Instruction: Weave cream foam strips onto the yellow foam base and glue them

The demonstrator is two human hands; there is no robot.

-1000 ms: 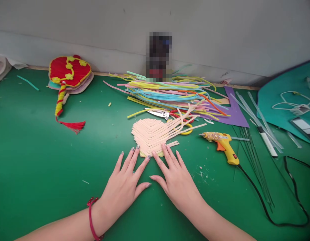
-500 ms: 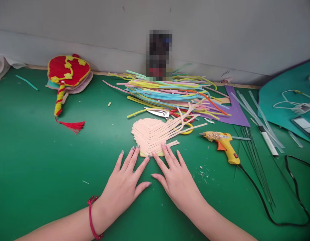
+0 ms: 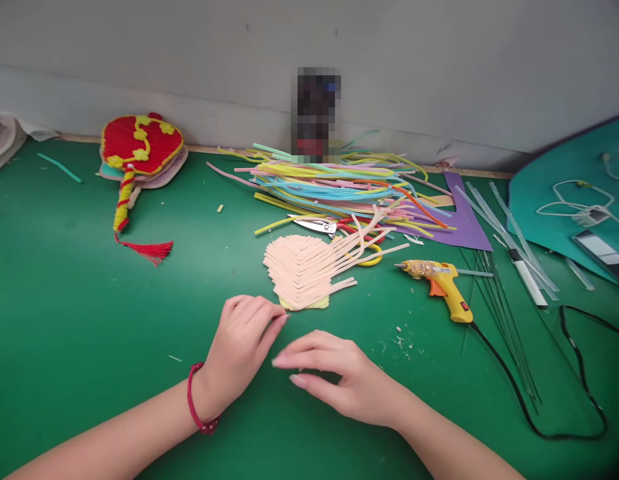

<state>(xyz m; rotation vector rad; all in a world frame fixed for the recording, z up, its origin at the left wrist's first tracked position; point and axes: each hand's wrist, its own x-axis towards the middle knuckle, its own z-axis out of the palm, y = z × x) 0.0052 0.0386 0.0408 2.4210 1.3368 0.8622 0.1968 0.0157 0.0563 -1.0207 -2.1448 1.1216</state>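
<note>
A peach woven heart-shaped piece [image 3: 302, 267] lies on the green table [image 3: 79, 313], with loose strip ends fanning out to its right and a yellow layer under its near edge. My left hand [image 3: 242, 347], a red cord on its wrist, rests just in front of it with its fingers curled in; its fingertips are close to the piece's near edge and nothing shows in them. My right hand [image 3: 334, 380] hovers lower right of the left hand, off the piece, with loose fingers pointing left and nothing in it.
A pile of coloured strips [image 3: 339, 183] and scissors [image 3: 317, 225] lie behind the piece. A yellow glue gun [image 3: 442, 283] with a black cable [image 3: 539, 427] is to the right, by clear glue sticks [image 3: 509, 233], a purple sheet [image 3: 467, 223] and a teal sheet [image 3: 564, 200]. A red fan [image 3: 139, 143] sits far left.
Both hands have pulled back from the woven piece. The left hand's flat fingers have curled in; the right hand has lifted off the table and turned leftward.
</note>
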